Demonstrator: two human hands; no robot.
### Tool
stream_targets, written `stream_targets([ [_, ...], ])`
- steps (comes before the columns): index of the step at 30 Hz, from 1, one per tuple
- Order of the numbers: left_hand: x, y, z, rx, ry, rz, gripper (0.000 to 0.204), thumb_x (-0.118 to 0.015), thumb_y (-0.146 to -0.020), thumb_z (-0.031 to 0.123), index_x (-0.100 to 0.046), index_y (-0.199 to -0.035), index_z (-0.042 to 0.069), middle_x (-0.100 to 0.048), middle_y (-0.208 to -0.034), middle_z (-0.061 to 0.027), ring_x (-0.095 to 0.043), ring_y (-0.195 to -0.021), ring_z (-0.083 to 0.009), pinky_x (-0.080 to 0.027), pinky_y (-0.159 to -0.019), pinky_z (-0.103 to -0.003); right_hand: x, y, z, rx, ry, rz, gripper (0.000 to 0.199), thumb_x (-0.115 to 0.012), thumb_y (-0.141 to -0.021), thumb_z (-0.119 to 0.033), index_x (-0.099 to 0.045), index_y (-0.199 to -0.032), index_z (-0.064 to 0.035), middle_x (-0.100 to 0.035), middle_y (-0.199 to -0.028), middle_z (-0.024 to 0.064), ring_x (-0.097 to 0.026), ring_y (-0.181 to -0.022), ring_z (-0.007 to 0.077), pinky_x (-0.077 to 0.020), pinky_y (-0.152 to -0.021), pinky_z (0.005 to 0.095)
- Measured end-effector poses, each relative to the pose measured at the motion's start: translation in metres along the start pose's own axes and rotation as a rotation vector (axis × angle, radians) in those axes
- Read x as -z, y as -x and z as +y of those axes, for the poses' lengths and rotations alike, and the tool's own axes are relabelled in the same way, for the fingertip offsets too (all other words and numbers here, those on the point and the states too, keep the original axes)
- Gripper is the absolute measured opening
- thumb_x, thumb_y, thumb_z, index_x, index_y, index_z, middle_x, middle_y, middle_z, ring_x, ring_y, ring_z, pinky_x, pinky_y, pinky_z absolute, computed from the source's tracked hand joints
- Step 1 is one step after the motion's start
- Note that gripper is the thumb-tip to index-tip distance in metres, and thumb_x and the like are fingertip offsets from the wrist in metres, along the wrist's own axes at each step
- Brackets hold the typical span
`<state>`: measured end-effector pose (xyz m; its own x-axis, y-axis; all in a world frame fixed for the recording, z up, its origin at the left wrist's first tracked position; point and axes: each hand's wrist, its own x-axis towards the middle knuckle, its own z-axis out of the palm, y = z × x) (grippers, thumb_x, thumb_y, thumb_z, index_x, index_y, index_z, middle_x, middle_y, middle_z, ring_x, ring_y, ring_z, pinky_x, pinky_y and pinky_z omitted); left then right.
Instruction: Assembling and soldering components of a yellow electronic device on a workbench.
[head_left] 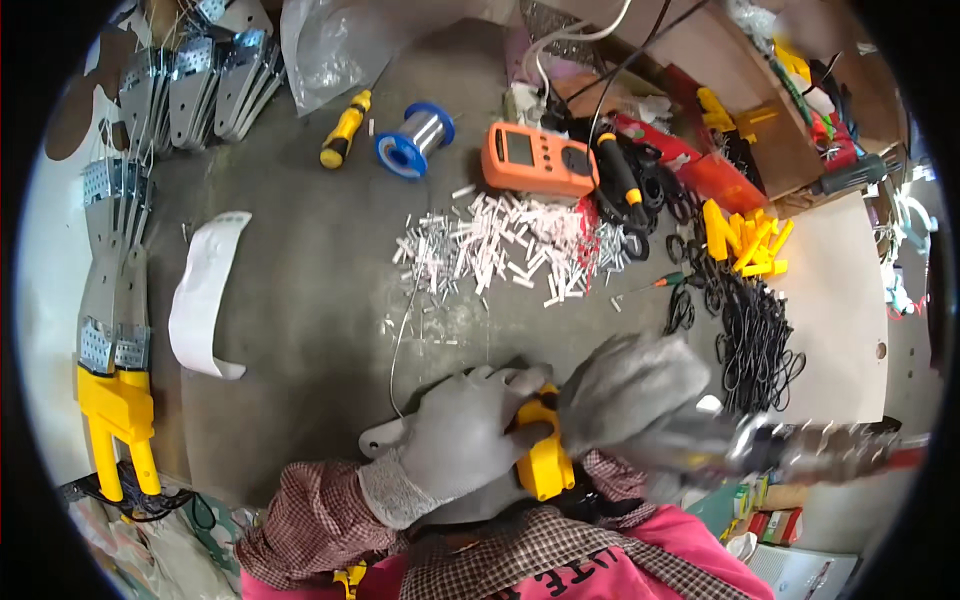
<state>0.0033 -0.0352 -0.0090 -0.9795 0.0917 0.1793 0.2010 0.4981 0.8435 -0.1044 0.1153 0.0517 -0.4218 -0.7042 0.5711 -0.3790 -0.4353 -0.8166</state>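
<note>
Yellow part: held close to the body at the desk's near edge, steadied for work.
Left hand: gloved, clamped around it.
Right hand: gloved, blurred; closed over its top.
White tube pieces: heaped within reach.

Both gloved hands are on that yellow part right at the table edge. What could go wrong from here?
1. The right hand is motion-blurred along with the metal tool it appears to hold, so a slip could strike the left hand gripping the yellow part.
2. The pile of small white pieces lies close ahead; a sweep might scatter it.
</note>
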Motion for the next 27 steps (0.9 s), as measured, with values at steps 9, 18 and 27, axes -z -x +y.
stream_targets([
  [9, 0.000, 0.010, -0.003, 0.065, -0.057, -0.029, 0.051, -0.077, -0.078, 0.028, -0.063, -0.122, 0.006, -0.064, -0.102, -0.0163, -0.064, -0.093, -0.0342, -0.052, -0.080, -0.041, 0.019, 0.043, -0.034, -0.329, -0.098, 0.991, 0.054, -0.059, -0.092, -0.053, -0.050, -0.119, -0.0059, -0.056, -0.091, 0.0072, -0.051, -0.056, 0.0165, -0.0448, -0.043, 0.0266],
  [18, -0.034, 0.034, 0.054, -0.083, -0.414, -0.136, 0.041, -0.075, -0.080, 0.032, -0.067, -0.112, 0.008, -0.066, -0.096, -0.0152, -0.066, -0.085, -0.0322, -0.053, -0.075, -0.042, 0.185, 0.176, -0.048, -0.860, 1.673, 0.490, 0.040, -0.065, -0.089, -0.024, -0.059, -0.123, -0.0036, -0.055, -0.127, 0.0199, -0.053, -0.115, 0.0371, -0.0457, -0.097, 0.0442],
  [27, -0.058, -0.069, 0.037, 0.500, -0.037, -0.519, 0.036, -0.070, -0.081, 0.036, -0.069, -0.091, 0.001, -0.069, -0.074, -0.0130, -0.066, -0.064, -0.0234, -0.052, -0.060, -0.036, 0.184, 0.116, -0.034, -0.400, 1.558, 0.463, 0.025, -0.064, -0.085, -0.006, -0.061, -0.109, -0.0071, -0.062, -0.102, 0.0146, -0.064, -0.093, 0.0357, -0.0517, -0.078, 0.0447],
])
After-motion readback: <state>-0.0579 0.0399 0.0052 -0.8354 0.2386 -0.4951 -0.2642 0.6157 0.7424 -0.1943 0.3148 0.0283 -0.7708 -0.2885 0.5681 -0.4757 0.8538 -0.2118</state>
